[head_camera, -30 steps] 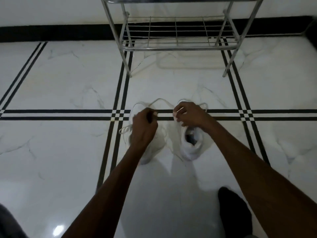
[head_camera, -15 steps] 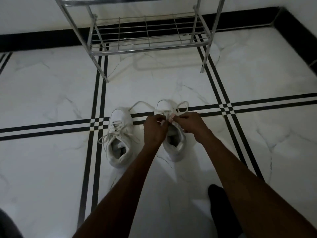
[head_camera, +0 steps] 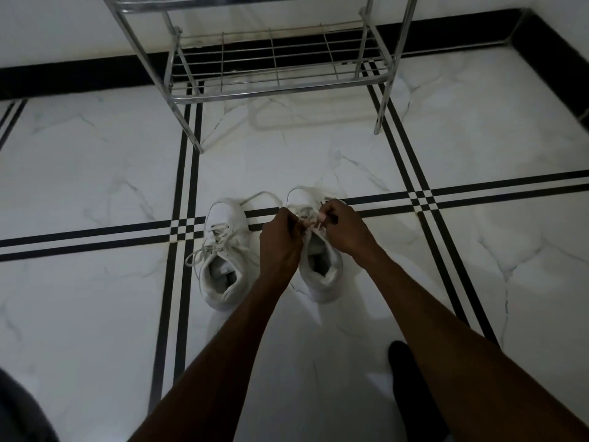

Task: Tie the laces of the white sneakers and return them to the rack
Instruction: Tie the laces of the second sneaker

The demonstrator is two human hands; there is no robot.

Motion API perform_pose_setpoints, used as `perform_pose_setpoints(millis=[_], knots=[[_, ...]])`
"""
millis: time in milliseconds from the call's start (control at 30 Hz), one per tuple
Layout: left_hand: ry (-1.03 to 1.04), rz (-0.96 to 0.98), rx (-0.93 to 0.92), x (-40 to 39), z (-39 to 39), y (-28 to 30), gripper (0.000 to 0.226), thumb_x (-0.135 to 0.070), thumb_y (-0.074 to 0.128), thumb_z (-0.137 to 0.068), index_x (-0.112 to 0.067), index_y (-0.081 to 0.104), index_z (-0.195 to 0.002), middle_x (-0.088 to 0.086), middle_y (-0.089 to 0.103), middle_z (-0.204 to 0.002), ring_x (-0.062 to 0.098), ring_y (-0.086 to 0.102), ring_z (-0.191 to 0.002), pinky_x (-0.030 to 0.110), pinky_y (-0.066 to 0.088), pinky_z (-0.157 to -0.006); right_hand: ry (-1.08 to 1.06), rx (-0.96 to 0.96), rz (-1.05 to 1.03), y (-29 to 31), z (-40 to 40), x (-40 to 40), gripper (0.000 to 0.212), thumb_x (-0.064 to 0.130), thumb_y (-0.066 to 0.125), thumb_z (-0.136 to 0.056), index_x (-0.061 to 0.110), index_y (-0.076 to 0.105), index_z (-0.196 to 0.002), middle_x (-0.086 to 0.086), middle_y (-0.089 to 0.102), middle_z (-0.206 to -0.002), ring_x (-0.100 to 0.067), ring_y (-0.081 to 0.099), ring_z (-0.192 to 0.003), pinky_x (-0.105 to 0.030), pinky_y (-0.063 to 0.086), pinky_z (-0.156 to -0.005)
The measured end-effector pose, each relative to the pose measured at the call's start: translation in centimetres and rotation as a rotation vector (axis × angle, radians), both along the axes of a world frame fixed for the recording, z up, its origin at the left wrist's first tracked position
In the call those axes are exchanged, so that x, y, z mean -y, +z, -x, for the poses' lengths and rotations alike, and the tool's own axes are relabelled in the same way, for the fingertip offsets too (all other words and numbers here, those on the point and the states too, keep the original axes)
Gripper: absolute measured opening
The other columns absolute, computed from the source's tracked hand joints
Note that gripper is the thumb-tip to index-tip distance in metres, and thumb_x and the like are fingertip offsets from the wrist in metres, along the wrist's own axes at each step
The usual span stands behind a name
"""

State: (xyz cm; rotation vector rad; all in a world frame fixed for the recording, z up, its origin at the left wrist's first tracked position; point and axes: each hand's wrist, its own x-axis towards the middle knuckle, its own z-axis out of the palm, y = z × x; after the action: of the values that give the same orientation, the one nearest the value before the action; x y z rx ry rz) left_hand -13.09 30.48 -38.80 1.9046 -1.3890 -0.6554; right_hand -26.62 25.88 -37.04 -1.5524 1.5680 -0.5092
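**Right sneaker's laces being worked, both shoes on the floor**

So, two white sneakers are parked side by side on the marble floor (head_camera: 95, 193), toes pointed at the steel shoe rack (head_camera: 277, 87), which is well apart from them. The left sneaker (head_camera: 223, 266) is left alone, laces loose and flopped over its side. Over the right sneaker (head_camera: 322, 269), the lace (head_camera: 310, 224) is pinched by both hands: left hand (head_camera: 280, 244) curled closed on it, right hand (head_camera: 345, 229) closed on it too, fingertips nearly touching. A dark sock (head_camera: 411, 387) is seen at lower right.
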Motion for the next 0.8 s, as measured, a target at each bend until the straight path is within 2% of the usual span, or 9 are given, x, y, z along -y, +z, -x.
perform_pose_setpoints(millis=[67,200,300,433,533,567,633,733,800], knots=[[0.007,-0.012,0.032,-0.2,-0.2,-0.1,0.012,-0.019,0.061,-0.097,-0.009,0.057,-0.092,0.006,0.070,-0.082,0.027,0.064,-0.077,0.034,0.039,-0.064,-0.038,0.013,0.038,-0.2,-0.5,-0.5,0.013,0.008,0.052,-0.096,0.006,0.061,-0.105,-0.002,0.062,-0.097,-0.017,0.057,-0.087,-0.024,0.040,-0.063],[0.053,-0.021,0.079,-0.4,0.0,0.2,0.009,-0.014,0.056,-0.098,-0.005,0.056,-0.099,0.013,0.069,-0.087,0.034,0.064,-0.082,0.033,0.032,-0.064,-0.187,0.136,-0.021,-0.8,-1.7,-1.0,0.013,0.016,0.050,-0.099,0.013,0.060,-0.108,-0.004,0.065,-0.108,-0.019,0.061,-0.097,-0.031,0.046,-0.077],[0.062,0.035,0.066,-0.8,-0.4,0.0,0.010,-0.013,0.057,-0.097,-0.004,0.057,-0.099,0.014,0.070,-0.086,0.034,0.066,-0.081,0.035,0.037,-0.064,-0.266,0.283,-0.143,-1.6,-1.9,-1.1,0.004,0.024,0.057,-0.097,0.022,0.060,-0.097,-0.008,0.068,-0.120,-0.023,0.064,-0.100,-0.036,0.053,-0.082],[-0.004,0.029,-0.089,-1.1,-1.1,0.0,0.015,-0.019,0.061,-0.099,-0.007,0.058,-0.090,0.008,0.070,-0.084,0.026,0.065,-0.079,0.038,0.048,-0.069,-0.269,0.438,-0.194,-1.3,-1.6,-1.2,0.004,0.022,0.066,-0.094,0.021,0.063,-0.096,-0.009,0.074,-0.110,-0.013,0.067,-0.088,-0.018,0.050,-0.064],[0.013,-0.002,-0.285,-1.5,-1.9,0.5,0.032,-0.033,0.056,-0.103,-0.006,0.062,-0.089,0.004,0.075,-0.087,0.019,0.071,-0.084,0.039,0.055,-0.076,-0.240,0.469,-0.114,-0.1,-1.4,-0.8,0.006,0.018,0.066,-0.094,0.017,0.068,-0.100,-0.003,0.076,-0.099,-0.010,0.070,-0.096,-0.019,0.053,-0.078],[0.015,-0.001,-0.349,-1.5,-2.1,0.8,0.036,-0.037,0.054,-0.103,-0.005,0.065,-0.091,0.003,0.077,-0.089,0.017,0.073,-0.087,0.040,0.058,-0.081,-0.223,0.478,-0.090,0.4,-1.4,-0.7,0.008,0.019,0.065,-0.095,0.015,0.068,-0.101,-0.001,0.077,-0.094,-0.008,0.072,-0.092,-0.019,0.053,-0.076],[0.002,0.044,-0.420,-1.4,-2.6,2.2,0.039,-0.042,0.052,-0.103,-0.009,0.070,-0.094,0.002,0.078,-0.092,0.017,0.075,-0.091,0.042,0.060,-0.086,-0.154,0.449,-0.051,1.2,-1.7,-0.5,0.018,0.022,0.065,-0.095,0.009,0.071,-0.106,-0.003,0.078,-0.091,-0.011,0.074,-0.085,-0.021,0.055,-0.072],[-0.058,0.126,-0.453,-0.8,-3.2,4.9,0.036,-0.035,0.054,-0.104,-0.006,0.074,-0.095,0.006,0.078,-0.094,0.018,0.076,-0.091,0.032,0.062,-0.077,0.053,0.310,-0.020,2.4,-2.2,-0.5,0.022,0.019,0.066,-0.093,0.011,0.075,-0.111,-0.010,0.078,-0.096,-0.023,0.075,-0.089,-0.033,0.059,-0.082],[-0.092,0.139,-0.426,-0.4,-3.6,6.0,0.032,-0.032,0.058,-0.103,-0.006,0.076,-0.096,0.007,0.078,-0.095,0.019,0.076,-0.089,0.038,0.064,-0.072,0.223,0.159,0.016,3.2,-2.3,-0.4,0.022,0.012,0.062,-0.093,0.012,0.076,-0.110,-0.010,0.077,-0.098,-0.024,0.073,-0.091,-0.037,0.056,-0.084]])
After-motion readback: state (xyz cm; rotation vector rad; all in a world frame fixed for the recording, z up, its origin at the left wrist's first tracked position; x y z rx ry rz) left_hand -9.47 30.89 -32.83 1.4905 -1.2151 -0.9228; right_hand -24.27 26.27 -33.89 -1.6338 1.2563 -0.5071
